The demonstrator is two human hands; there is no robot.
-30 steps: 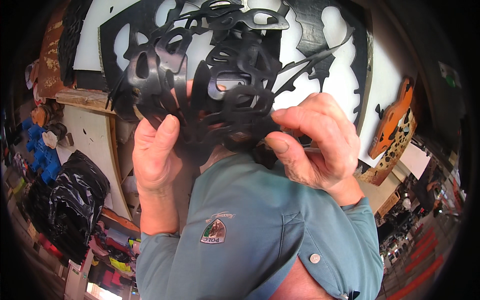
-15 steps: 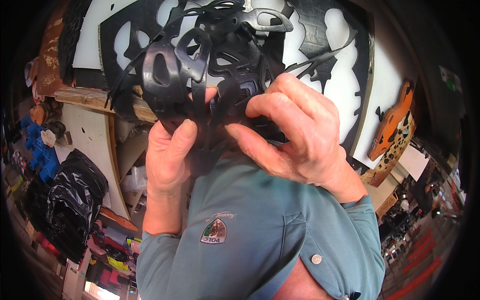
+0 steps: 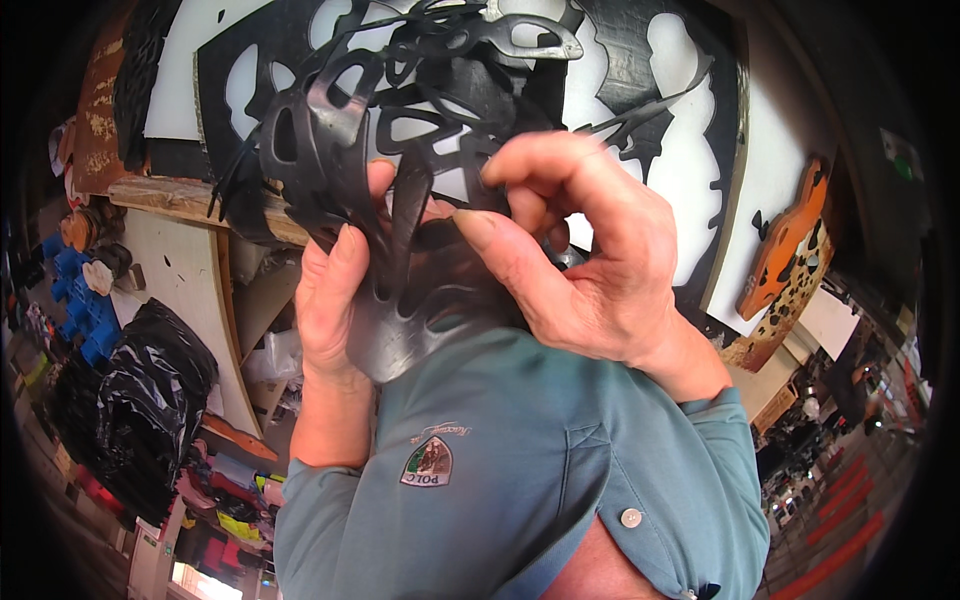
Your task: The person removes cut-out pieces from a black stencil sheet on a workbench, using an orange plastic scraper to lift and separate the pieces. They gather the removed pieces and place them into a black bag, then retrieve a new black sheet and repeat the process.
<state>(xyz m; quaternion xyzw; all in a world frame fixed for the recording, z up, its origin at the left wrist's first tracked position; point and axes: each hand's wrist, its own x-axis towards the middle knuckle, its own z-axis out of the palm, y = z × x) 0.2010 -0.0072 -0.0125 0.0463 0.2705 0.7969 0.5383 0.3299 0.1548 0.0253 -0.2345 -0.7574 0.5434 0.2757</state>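
Note:
A floppy black sheet (image 3: 410, 330) full of cut-out holes, leather- or rubber-like, hangs in front of my chest. My left hand (image 3: 335, 300) grips its left side, thumb on the near face and a fingertip poking out behind. At the sheet's right edge is my right hand (image 3: 600, 250), its thumb and index tips apart beside a narrow black strip (image 3: 410, 205); the other fingers are curled and partly hidden. More tangled black cut-out strips (image 3: 340, 110) rise above my hands.
Behind lies a white board (image 3: 680, 200) with black cut-out sheet (image 3: 630, 65) on it. An orange animal-shaped piece (image 3: 785, 245) is at right. A wooden edge (image 3: 190, 195) runs at left, above a black plastic bag (image 3: 155, 390) and blue items (image 3: 85, 315).
The black sheet has swung and spread, its lower part now showing wider below my hands. My right thumb and index finger have risen slightly. My left hand keeps its grip.

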